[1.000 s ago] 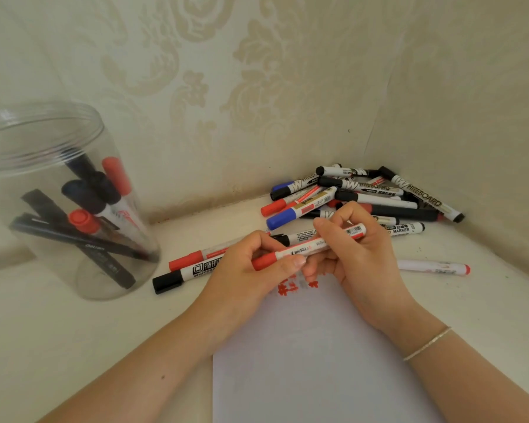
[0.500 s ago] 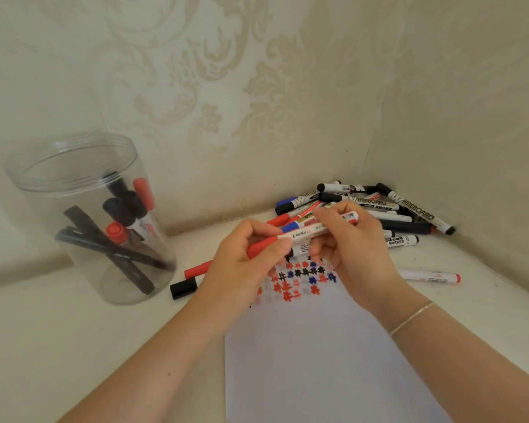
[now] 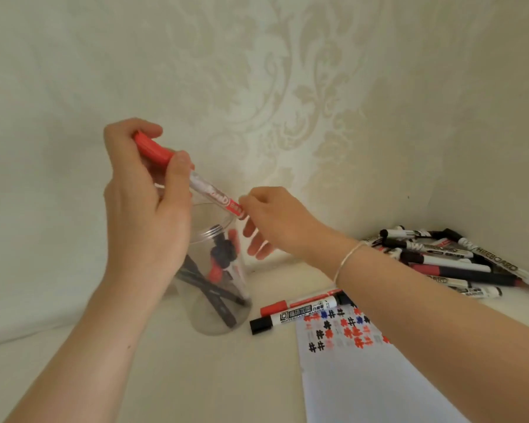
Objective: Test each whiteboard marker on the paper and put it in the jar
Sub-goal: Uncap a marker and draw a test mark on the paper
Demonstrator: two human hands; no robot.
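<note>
Red marker (image 3: 193, 178) held up over the mouth of the clear jar (image 3: 214, 300), tilted, red cap uppermost and to the left, white barrel sloping down to the right. Left hand (image 3: 144, 206) wrapped round the capped end, thumb pressed against the cap's lower edge, fingers curled behind it. Right hand (image 3: 275, 218) pinching the lower end of the barrel at the fingertips, remaining fingers hanging loosely behind the jar's rim. Thin bracelet (image 3: 347, 257) on the right wrist.

Jar upright on the pale surface (image 3: 74, 361), just below and behind the left hand, with several black and red markers leaning inside. Just right of its base, two more markers lying side by side: one with a red cap (image 3: 300, 305), one with a black cap (image 3: 290, 319), both touching the top edge of the paper (image 3: 364, 386). Top of the sheet covered with small red, black and blue test marks. Pile of markers (image 3: 455, 264) heaped in the corner at far right, well apart from the jar. Patterned wallpaper (image 3: 287, 87) behind.
</note>
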